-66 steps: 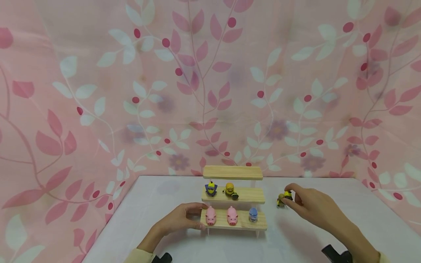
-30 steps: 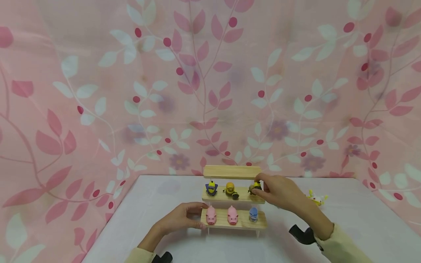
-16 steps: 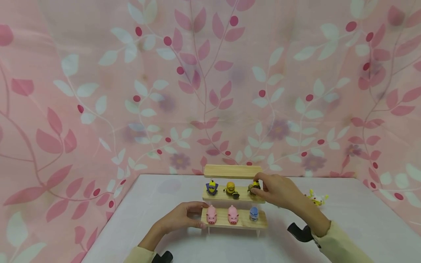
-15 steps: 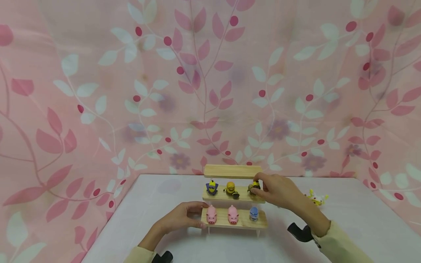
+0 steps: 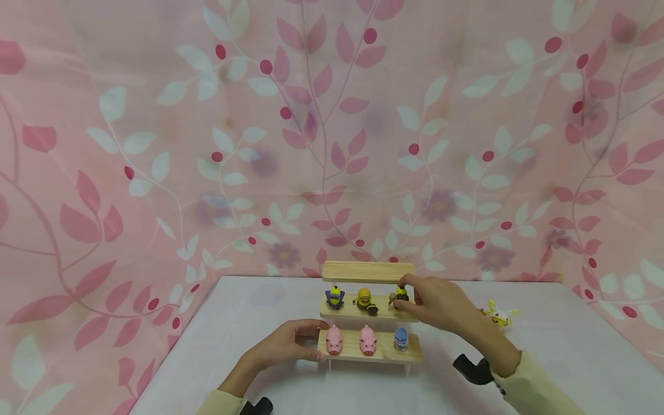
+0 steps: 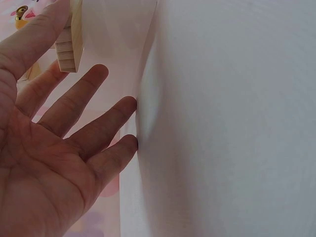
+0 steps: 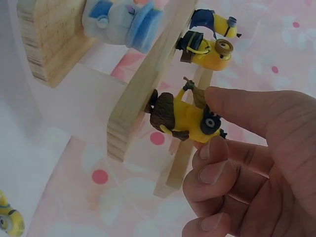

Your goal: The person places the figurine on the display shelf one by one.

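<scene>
So the person's right grip has a yellow-and-brown figure pinched between thumb and finger, right at the right end of the middle shelf on a little three-tier wooden stand. From the right wrist view its feet are at the board, body sticking up, goggle eye (or what looks like one) just by the fingertips. Left grip is pinching the left end of the bottom shelf, thumb and index on the board, the other three fingers spread loose.

Same middle shelf: a yellow figure with blue wings on the left, and a yellow-orange figure in the middle. Bottom shelf has two pink pigs and a blue-and-white figure on the right. There's also a yellow-and-white toy on the white surface, off past the right wrist. Pink leafy backdrop behind everything.
</scene>
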Tool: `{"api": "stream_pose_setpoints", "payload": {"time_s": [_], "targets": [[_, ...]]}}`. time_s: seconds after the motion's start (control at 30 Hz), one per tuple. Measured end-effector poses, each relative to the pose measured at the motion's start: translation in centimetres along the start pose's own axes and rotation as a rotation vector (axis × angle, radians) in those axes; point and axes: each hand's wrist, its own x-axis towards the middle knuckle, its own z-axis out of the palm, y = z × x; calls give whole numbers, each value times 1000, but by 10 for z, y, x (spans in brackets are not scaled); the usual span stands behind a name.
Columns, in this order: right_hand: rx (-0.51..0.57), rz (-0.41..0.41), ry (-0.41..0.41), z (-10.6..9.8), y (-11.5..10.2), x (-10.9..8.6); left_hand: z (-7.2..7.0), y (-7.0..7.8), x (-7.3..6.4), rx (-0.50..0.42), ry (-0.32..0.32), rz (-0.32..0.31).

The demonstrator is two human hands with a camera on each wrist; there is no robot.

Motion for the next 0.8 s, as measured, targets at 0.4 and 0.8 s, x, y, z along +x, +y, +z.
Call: {"api": "stream_pose_setpoints", "payload": {"time_s": [0.4, 0.8], "targets": [[-7, 7, 82, -17, 9, -22, -2, -3, 0, 27, 10, -12], [-1, 32, 81, -7, 29, -43, -1, -3, 0, 26, 3, -8]]}}
